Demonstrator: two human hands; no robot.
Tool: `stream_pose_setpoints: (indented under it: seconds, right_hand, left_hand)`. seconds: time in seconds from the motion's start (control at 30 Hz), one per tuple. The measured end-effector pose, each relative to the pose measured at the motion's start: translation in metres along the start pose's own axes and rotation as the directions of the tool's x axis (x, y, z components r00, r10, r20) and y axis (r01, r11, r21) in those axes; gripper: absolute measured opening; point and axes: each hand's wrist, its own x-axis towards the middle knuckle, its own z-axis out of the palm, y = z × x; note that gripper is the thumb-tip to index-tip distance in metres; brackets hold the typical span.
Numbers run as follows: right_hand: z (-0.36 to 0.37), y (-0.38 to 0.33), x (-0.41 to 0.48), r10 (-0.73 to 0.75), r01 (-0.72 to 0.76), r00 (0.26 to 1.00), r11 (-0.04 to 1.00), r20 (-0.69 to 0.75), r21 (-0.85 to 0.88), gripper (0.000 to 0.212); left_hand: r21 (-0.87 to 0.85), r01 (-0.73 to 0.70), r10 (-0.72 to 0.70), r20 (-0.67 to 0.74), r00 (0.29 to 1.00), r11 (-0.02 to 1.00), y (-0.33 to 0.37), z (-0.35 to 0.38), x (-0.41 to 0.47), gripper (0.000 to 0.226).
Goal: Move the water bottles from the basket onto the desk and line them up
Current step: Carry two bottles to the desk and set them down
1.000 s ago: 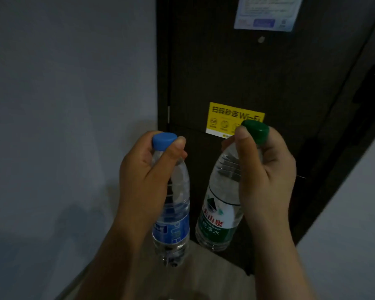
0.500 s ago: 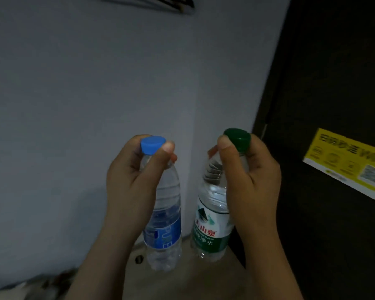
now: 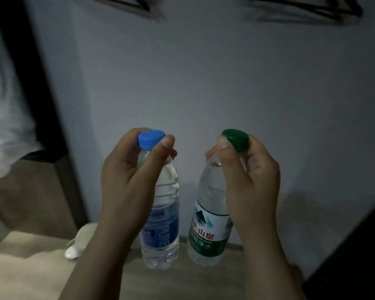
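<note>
Grey wall (image 3: 204,72) behind; left hand (image 3: 126,185) grips blue "PURE" bottle (image 3: 162,230), right hand (image 3: 249,185) grips green "山泉" bottle (image 3: 208,230).

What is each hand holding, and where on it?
The left hand grips the blue-capped bottle at its neck; the right hand grips the green-capped bottle at its neck.

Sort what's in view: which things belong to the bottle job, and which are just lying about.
Job in hand:
- blue-capped water bottle, gripped at the neck by the left hand
- green-capped water bottle, gripped at the neck by the right hand

Lying about:
- small white object low on the left, too blurred to name
- white fabric at the left edge
- grey wall
</note>
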Motion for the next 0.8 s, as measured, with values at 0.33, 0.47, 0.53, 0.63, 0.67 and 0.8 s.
stream_pose_setpoints:
  seconds: [0.33,0.47,0.53,0.63,0.67,0.8]
  right_hand:
    - [0.086,-0.016,-0.003,-0.126,0.036,0.949,0.954,0.289,0.299,0.029]
    - [0.107,-0.023,-0.01,-0.185,-0.034,0.89,0.885,0.417,0.464,0.028]
    - [0.114,-0.026,-0.016,-0.216,-0.092,0.849,0.839,0.483,0.537,0.025]
    - [0.122,-0.034,-0.028,-0.237,-0.147,0.803,0.809,0.546,0.568,0.027]
    - [0.125,-0.038,-0.033,-0.237,-0.172,0.792,0.798,0.563,0.577,0.028]
    - [0.132,-0.063,-0.058,-0.294,-0.243,0.738,0.724,0.608,0.646,0.02]
  left_hand:
    - [0.232,0.072,0.016,-0.358,0.934,0.97,0.023,-0.079,-0.02,0.034]
    - [0.358,0.131,0.071,-0.501,0.862,0.925,0.04,-0.091,-0.042,0.03]
    - [0.415,0.165,0.11,-0.562,0.82,0.895,0.048,-0.094,-0.055,0.029]
    - [0.474,0.227,0.149,-0.631,0.761,0.851,0.064,-0.098,-0.079,0.028]
    - [0.491,0.249,0.157,-0.647,0.746,0.835,0.071,-0.1,-0.087,0.026]
    - [0.544,0.312,0.222,-0.704,0.675,0.779,0.099,-0.112,-0.118,0.025]
